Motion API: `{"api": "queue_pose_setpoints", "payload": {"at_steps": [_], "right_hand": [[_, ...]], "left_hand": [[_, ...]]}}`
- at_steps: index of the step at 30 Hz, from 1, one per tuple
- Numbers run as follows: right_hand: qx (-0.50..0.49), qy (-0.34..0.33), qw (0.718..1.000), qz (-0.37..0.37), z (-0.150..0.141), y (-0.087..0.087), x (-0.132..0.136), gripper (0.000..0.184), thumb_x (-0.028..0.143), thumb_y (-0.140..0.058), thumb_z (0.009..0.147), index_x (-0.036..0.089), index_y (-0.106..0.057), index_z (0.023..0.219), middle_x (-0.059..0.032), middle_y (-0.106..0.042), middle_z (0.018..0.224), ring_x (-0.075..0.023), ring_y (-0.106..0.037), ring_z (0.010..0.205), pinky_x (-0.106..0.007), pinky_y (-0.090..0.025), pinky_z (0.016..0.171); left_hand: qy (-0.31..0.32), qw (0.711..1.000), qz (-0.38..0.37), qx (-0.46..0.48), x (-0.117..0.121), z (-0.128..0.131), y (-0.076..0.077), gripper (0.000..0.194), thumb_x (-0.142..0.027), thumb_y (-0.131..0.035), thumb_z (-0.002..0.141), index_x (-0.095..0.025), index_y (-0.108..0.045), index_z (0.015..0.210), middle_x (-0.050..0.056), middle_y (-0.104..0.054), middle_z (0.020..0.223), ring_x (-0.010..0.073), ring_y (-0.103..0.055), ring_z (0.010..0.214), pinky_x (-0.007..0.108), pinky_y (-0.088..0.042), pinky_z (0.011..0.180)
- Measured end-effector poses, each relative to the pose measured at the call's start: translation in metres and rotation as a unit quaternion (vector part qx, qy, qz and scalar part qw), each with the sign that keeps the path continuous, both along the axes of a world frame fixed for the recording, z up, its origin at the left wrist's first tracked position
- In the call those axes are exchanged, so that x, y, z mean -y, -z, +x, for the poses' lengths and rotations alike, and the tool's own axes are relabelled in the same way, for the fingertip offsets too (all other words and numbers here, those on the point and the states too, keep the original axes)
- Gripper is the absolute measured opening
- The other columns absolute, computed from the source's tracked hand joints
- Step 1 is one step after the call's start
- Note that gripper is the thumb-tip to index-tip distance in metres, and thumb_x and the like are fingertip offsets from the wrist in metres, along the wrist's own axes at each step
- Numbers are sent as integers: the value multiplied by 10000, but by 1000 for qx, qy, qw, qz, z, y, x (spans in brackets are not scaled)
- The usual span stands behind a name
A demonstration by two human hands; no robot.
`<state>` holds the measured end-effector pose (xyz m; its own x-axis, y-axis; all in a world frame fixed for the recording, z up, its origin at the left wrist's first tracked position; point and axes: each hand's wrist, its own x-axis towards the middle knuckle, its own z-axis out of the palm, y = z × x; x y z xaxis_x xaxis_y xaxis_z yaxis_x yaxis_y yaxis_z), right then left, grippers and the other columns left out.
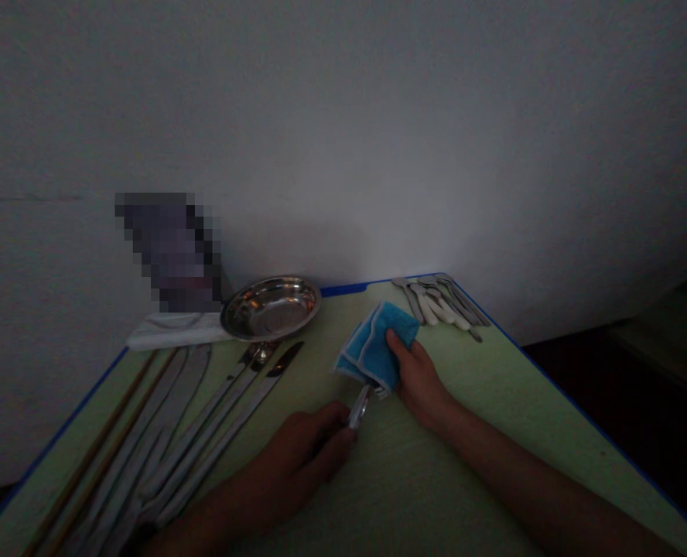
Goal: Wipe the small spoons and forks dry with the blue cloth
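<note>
My left hand (302,452) pinches a piece of cutlery (360,408) by its shiny metal handle, between thumb and fingers. The far end of that piece disappears into a folded blue cloth (381,348) with pale edging, so its kind is hidden. Closed around the cloth is my right hand (422,379), thumb on top, pressing it against the cutlery. Both hands are above the middle of the pale green table (425,480).
Table knives (233,441) and long wooden sticks (111,433) lie at the left. A footed metal bowl (271,309) stands at the back, beside a folded white cloth (175,331) and a blurred-out upright object (172,251). Spoons and white-handled cutlery (439,302) lie back right, before the wall (343,155).
</note>
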<state>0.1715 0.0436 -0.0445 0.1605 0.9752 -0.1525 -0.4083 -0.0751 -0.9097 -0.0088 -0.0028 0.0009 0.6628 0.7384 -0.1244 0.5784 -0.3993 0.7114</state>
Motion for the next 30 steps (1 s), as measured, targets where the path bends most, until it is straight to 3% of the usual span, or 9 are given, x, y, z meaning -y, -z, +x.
{"api": "queue_pose_setpoints", "payload": {"at_steps": [6,12,18,22,25,30], "right_hand": [[45,-34,998,33,1,0,1,316,398,-595,704,208,-590,956,-30,-659,965,-195,-602,904,-360,-449,839],[64,-39,997,36,2,-6,3,423,332,-674,634,195,-550,1014,-47,-642,1016,-206,-598,927,-368,-451,852],[-28,21,999,-7,-3,-8,2,376,404,-596,692,236,-532,1022,-7,-637,1022,-186,-586,949,-343,-432,876],[-123,9,992,-19,-4,-13,2,320,326,-531,715,217,-548,1016,-2,-639,1009,-193,-572,961,-344,-432,861],[-67,-14,998,12,-4,-11,3,280,261,-572,679,197,-586,952,-7,-658,952,-191,-576,930,-335,-417,863],[3,-59,997,41,-2,-6,5,280,352,-602,691,191,-602,920,-20,-669,894,-186,-593,859,-339,-435,816]], "left_hand": [[21,1000,7,-8,1,0,1,274,-365,-322,910,-198,-509,799,-27,-547,713,127,-526,648,216,-395,606],[20,1000,14,-16,2,0,2,274,-366,-320,911,-199,-509,803,-32,-541,696,128,-520,633,224,-386,599],[6,1000,-11,8,1,0,1,271,-349,-310,920,-201,-484,775,-41,-530,680,124,-528,647,217,-398,616],[-6,999,-34,15,0,-1,0,283,-355,-308,919,-200,-482,758,-41,-535,678,122,-528,642,217,-404,619],[-10,999,-33,17,0,-1,1,298,-357,-310,918,-200,-475,727,-41,-527,666,119,-520,627,215,-398,603],[-5,1000,-11,3,1,0,1,271,-350,-314,918,-201,-489,774,-40,-534,677,121,-523,628,221,-396,612]]}}
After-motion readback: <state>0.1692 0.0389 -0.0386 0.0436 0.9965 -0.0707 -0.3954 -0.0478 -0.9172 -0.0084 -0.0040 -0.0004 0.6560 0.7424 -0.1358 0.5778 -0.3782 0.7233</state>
